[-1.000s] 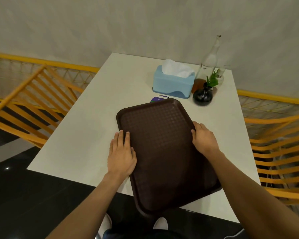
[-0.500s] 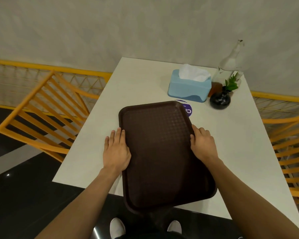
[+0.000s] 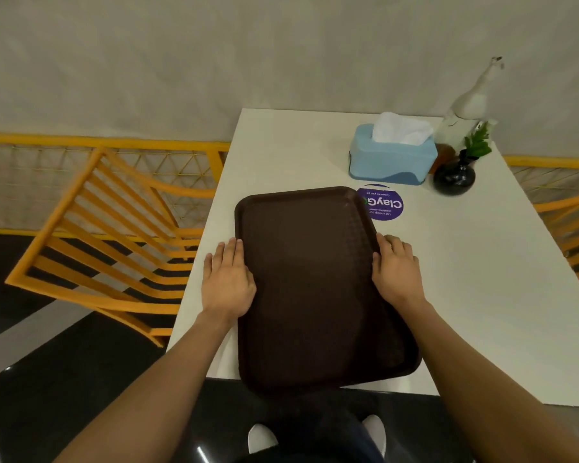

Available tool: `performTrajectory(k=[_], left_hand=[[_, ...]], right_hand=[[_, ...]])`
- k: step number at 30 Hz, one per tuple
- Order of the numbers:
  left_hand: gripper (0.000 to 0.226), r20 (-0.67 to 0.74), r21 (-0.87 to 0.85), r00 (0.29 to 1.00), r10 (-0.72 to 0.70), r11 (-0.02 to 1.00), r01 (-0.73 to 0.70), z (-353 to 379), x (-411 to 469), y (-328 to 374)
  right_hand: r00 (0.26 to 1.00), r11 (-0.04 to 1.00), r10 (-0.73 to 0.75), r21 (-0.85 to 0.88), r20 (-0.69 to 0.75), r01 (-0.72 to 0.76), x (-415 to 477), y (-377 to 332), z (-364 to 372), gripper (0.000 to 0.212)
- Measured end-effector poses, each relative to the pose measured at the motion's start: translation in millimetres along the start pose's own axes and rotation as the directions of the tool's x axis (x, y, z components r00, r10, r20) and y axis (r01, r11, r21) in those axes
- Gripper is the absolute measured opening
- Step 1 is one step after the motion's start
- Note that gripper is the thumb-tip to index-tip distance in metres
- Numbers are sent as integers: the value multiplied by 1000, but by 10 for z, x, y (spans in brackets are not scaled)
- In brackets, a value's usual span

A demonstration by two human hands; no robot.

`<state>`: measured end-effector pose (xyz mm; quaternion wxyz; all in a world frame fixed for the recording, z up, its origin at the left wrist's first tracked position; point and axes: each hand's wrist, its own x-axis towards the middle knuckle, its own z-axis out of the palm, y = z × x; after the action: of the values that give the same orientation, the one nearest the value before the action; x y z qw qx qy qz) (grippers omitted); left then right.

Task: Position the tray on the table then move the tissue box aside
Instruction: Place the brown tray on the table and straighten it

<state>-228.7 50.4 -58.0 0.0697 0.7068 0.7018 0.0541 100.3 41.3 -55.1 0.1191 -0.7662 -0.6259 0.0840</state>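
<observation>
- Head view: the brown tray (image 3: 315, 285) lies lengthwise on the white table (image 3: 482, 295), and its near end juts out past the table's near edge.
- The left hand (image 3: 226, 282) lies flat along the tray's left rim with fingers straight and together, pressing the edge rather than curled around it.
- The right hand (image 3: 395, 267) sits on the tray's right rim; its fingers bend over the edge, but whether they clasp underneath cannot be told.
- A round purple sticker (image 3: 383, 205) lies on the table at the tray's far right corner, and the corner covers part of it.
- The blue tissue box (image 3: 391, 158), with white tissue sticking up, stands beyond the tray's far right corner, apart from it, with the sticker between.
- A dark vase (image 3: 453, 175) with a green sprig stands just right of the box.
- A clear bottle (image 3: 468, 101) stands behind the vase, farther from the tray.
- An orange chair (image 3: 97, 235) stands left of the tray, off the table.
</observation>
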Motion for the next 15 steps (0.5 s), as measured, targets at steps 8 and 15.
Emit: performTrajectory(k=[8, 15], left_hand=[[58, -42, -27, 999, 8, 1000, -9, -90, 210, -322], [53, -84, -10, 996, 18, 1000, -19, -154, 487, -474]], right_hand=[[998, 998, -55, -30, 30, 56, 35, -350, 122, 55], [992, 999, -6, -51, 122, 12, 156, -528, 222, 70]])
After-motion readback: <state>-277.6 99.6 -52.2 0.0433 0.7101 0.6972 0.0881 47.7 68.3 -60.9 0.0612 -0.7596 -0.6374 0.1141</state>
